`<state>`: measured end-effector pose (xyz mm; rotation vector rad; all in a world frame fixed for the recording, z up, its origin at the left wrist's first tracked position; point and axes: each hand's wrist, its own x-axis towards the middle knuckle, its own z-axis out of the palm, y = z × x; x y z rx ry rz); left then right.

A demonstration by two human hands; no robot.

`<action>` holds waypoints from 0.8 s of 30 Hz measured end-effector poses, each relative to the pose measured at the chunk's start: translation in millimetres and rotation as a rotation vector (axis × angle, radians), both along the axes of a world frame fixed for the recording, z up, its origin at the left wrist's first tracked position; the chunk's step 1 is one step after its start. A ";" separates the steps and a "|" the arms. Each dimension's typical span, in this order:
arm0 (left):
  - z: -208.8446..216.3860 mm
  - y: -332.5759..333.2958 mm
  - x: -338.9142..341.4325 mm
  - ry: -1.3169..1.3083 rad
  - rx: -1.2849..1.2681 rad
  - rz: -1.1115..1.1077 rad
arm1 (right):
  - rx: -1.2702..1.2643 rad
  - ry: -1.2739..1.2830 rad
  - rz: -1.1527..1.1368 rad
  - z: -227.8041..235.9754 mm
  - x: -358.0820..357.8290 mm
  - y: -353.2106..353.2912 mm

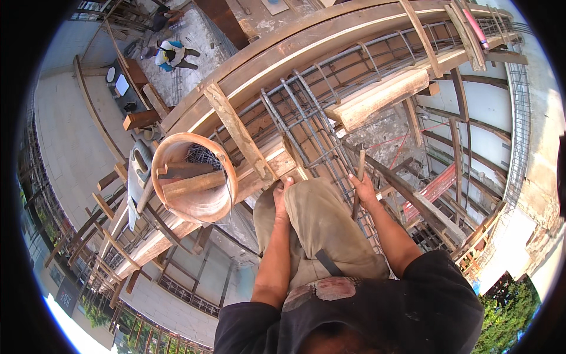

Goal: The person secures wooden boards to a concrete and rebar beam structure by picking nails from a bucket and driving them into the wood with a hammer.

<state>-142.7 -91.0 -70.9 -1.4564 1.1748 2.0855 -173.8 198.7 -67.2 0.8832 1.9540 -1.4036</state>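
- Edges: a long far board arched across the upper view; a near board ran up from the lower left to the left hand.
- Open room: between these boards lay a trough, largely taken up by a rebar cage; beyond the right hand, the space fell away to a lower level, crossed by slanting props.
- Right hand, one: its fingers were clamped around one upright wooden handle, just beside the right knee and near the cage; the tool's far end could not be made out.
- Left hand, one: it touched the end of a timber block beside the knees; whether its fingers gripped could not be told.
- Bucket, one: tilted, left of the hands, holding two wood pieces and a heap of nails too many to count.
- Handsaw, one: just left of the bucket.
- Cross-battens: one between bucket and cage, another farther right.
- People below, two: one in clear view, the other partly cut off.
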 end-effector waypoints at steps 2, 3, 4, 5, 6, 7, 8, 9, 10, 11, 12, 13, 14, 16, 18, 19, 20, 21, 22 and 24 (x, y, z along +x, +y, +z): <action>10.1 4.2 -8.5 0.024 0.044 0.024 | -0.067 -0.001 -0.061 0.6 0.2 8.9; 12.7 2.1 -10.2 0.030 0.041 0.012 | -0.075 0.003 -0.066 4.2 -4.4 6.4; 11.7 -1.1 -7.0 0.022 0.068 0.049 | -0.087 -0.003 -0.069 12.2 -11.6 -1.6; 10.2 -4.9 -4.3 0.014 0.093 0.086 | -0.054 -0.042 -0.064 22.1 -21.7 -4.5; 7.6 -6.0 -3.1 0.009 0.095 0.070 | -0.005 -0.056 -0.080 24.4 -28.0 1.4; 3.1 -6.6 -2.8 -0.007 0.091 0.032 | 0.065 -0.037 -0.031 15.2 -30.2 17.3; 0.9 -7.2 0.0 -0.025 0.086 -0.003 | 0.134 -0.020 0.021 3.6 -28.6 30.6; 0.9 -9.6 3.0 -0.035 0.082 -0.013 | 0.131 -0.031 0.012 8.5 -34.1 31.6; 2.8 -12.0 2.7 -0.032 0.108 -0.015 | 0.178 -0.123 0.013 27.4 -48.0 31.6; 5.9 -11.4 -2.5 -0.022 0.145 -0.024 | 0.236 -0.207 0.007 40.7 -58.4 34.4; 8.3 -10.8 -5.2 -0.022 0.151 -0.036 | 0.241 -0.208 -0.006 38.7 -59.9 40.0; 11.4 -10.3 -7.1 -0.051 0.136 -0.036 | 0.232 -0.204 -0.024 37.7 -60.9 46.9; 14.7 -9.7 -8.9 -0.081 0.122 -0.037 | 0.223 -0.200 -0.043 35.4 -62.1 52.9; 16.4 -9.3 -10.1 -0.060 0.121 -0.053 | 0.089 -0.237 -0.191 28.3 -72.9 66.3; 11.6 -12.0 -5.8 -0.044 0.116 -0.066 | -0.059 -0.270 -0.278 15.6 -84.8 78.6; 7.2 -14.7 -1.9 -0.026 0.118 -0.077 | -0.043 -0.277 -0.305 12.2 -90.6 80.2; 2.4 -17.3 1.2 -0.008 0.120 -0.088 | -0.045 -0.276 -0.316 11.5 -93.2 82.7; -0.3 -20.0 3.0 -0.049 0.131 -0.097 | -0.082 -0.311 -0.351 17.5 -97.2 80.1; 2.3 -20.1 0.7 -0.056 0.133 -0.113 | -0.117 -0.347 -0.390 20.9 -98.6 78.0; 11.7 -17.0 -5.5 -0.020 0.125 -0.163 | -0.046 -0.379 -0.328 10.0 -89.2 81.1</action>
